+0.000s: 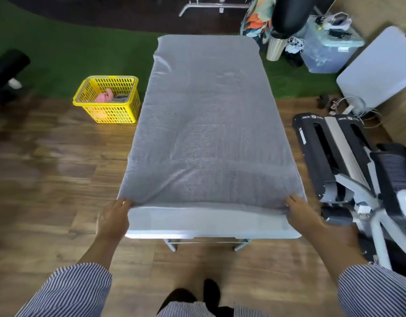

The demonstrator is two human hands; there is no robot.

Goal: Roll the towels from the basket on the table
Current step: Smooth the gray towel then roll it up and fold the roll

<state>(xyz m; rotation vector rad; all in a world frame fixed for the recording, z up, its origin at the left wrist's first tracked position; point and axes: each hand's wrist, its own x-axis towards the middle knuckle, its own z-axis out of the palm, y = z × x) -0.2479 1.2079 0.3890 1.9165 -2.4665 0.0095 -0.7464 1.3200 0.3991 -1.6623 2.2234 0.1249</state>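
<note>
A large grey towel [208,124] lies spread flat over nearly the whole white table [206,225]. My left hand [113,217] grips the towel's near left corner at the table's edge. My right hand [302,212] grips the near right corner. The towel's near edge is lifted slightly between the two hands, and a strip of bare table shows in front of it. A yellow basket [107,100] stands on the floor left of the table, with a pink towel [103,97] and a grey one [120,98] inside.
A black and white exercise machine [348,165] stands close to the table's right side. A clear storage bin [327,49], a white folded table [380,69] and cables lie at the back right. Wooden floor surrounds me; green turf lies beyond.
</note>
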